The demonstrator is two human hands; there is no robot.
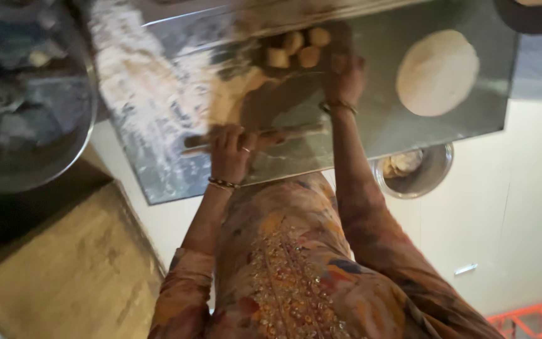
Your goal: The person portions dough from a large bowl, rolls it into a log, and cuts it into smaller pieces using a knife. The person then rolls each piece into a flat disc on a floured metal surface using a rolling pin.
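Nearest the body, the left hand [232, 150] lies on a wooden rolling pin [252, 137], fingers curled down over it, on the floured steel worktop [158, 113]. Beyond it, the right hand [345, 78] reaches toward a cluster of dough balls [296, 49]; motion blur hides whether its fingers are spread or closed. Farther right lies a rolled-out flat round of dough [437, 73]. With one hand steadying it, the pin could likely roll on the slick, floury metal.

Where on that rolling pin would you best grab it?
By the free right end of the rolling pin, coming from above: it lies flat on the metal worktop, and the left hand already covers its left part.
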